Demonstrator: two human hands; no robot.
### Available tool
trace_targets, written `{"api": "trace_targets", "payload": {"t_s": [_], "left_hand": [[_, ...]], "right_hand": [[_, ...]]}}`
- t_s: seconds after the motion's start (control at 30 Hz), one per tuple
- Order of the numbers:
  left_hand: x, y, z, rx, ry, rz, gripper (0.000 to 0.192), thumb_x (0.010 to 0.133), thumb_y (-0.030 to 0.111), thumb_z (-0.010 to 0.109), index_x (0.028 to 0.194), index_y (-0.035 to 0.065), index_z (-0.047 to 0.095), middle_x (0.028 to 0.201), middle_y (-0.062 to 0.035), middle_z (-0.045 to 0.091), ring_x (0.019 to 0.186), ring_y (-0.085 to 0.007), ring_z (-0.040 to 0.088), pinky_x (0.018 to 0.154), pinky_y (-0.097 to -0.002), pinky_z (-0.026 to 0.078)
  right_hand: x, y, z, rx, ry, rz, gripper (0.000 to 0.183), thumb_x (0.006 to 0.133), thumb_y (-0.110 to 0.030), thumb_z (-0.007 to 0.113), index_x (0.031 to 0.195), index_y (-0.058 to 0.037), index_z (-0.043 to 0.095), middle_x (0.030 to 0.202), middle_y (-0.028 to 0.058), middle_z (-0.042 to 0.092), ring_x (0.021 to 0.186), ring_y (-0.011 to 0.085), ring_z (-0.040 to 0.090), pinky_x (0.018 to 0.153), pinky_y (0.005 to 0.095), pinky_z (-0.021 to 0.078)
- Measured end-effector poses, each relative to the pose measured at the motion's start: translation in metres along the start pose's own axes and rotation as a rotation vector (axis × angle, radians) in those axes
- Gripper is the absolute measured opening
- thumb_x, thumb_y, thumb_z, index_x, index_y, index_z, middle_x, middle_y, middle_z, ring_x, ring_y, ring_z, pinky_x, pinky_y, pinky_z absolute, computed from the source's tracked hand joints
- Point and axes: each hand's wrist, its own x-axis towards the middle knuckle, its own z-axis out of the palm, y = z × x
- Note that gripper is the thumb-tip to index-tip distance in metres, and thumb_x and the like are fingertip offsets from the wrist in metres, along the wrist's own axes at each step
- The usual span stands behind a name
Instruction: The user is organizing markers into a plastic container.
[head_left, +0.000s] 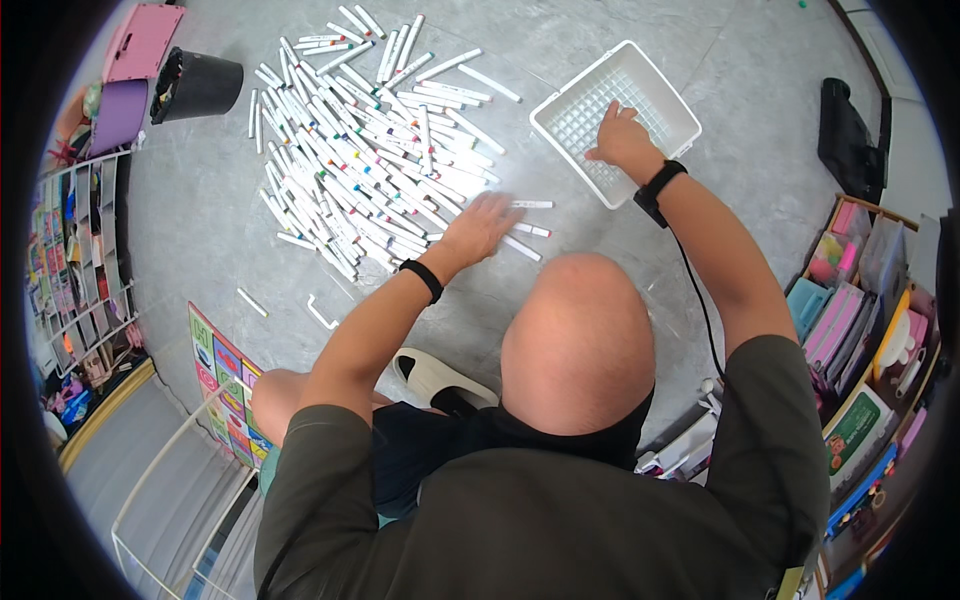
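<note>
A large loose heap of white markers (352, 165) with coloured cap bands lies on the grey floor ahead of me. My left hand (484, 223) is low at the heap's right edge, palm down and slightly blurred. Close by its fingertips lie a few stray markers (534, 230); what is under the palm is hidden. Inside a white plastic basket (541, 118) with a grid-patterned bottom is my right hand (624, 141). Its thumb and forefinger are spread, with the other fingers partly curled and nothing visible between them. No markers show in the basket.
A black bin (201, 84) stands left of the heap. One marker (253, 302) and a bent white piece (321, 312) lie nearer me. A storage shelf (862, 315) is at right, a wire rack (86, 262) at left. My slipper (442, 379) is below my left arm.
</note>
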Motion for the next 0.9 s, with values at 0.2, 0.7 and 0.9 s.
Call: {"api": "trace_targets", "payload": {"t_s": [0.2,0.7,0.9], "left_hand": [[-0.008,-0.005,0.03,0.099,-0.076,-0.04,0.045,0.095,0.016,0.057,0.137,-0.0002,0.052,0.121,-0.0137,0.06,0.119,-0.0298,0.058,0.101,-0.0387,0.047],[0.006,0.017,-0.08,-1.349,-0.075,-0.529,0.042,0.092,0.013,0.072,0.129,0.0024,0.055,0.096,-0.0083,0.068,0.08,-0.0165,0.067,0.073,-0.0325,0.053],[0.016,0.024,-0.141,-1.533,0.018,-0.429,0.042,0.095,0.014,0.073,0.132,0.0033,0.057,0.097,-0.0023,0.065,0.08,-0.0102,0.062,0.072,-0.0282,0.051]], "right_hand": [[-0.112,-0.004,-0.044,0.496,0.302,-0.437,0.046,0.094,-0.031,0.074,0.126,0.0002,0.063,0.103,0.0185,0.071,0.092,0.0327,0.072,0.077,0.0423,0.0571],[-0.156,-0.03,0.003,1.432,-0.28,-0.39,0.06,0.097,-0.022,0.073,0.145,0.0055,0.049,0.111,0.0125,0.071,0.093,0.0199,0.069,0.075,0.0339,0.0599],[-0.138,-0.033,-0.053,1.633,-0.486,-0.562,0.054,0.098,-0.017,0.071,0.144,0.0027,0.053,0.123,0.0124,0.07,0.102,0.019,0.069,0.079,0.032,0.0609]]}}
